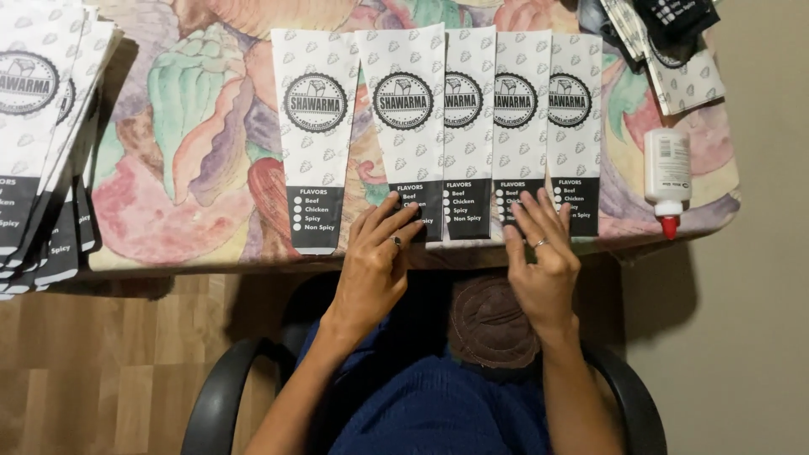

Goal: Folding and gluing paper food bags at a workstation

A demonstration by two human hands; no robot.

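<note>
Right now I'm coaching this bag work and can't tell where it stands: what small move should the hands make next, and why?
Probably slide the second paper bag clear of its neighbours. The left hand rests on its dark lower end, the right hand on the fourth bag, and the five bags overlap in a row at the table edge. The glue bottle lies untouched.

My left hand (375, 257) and right hand (541, 253) lie flat, fingers spread, on the lower ends of five overlapping white paper sleeves (425, 126) on the patterned tablecloth (194, 126). Glue bottle (667, 173) lies right; stacked sleeves (42, 143) left.
</note>
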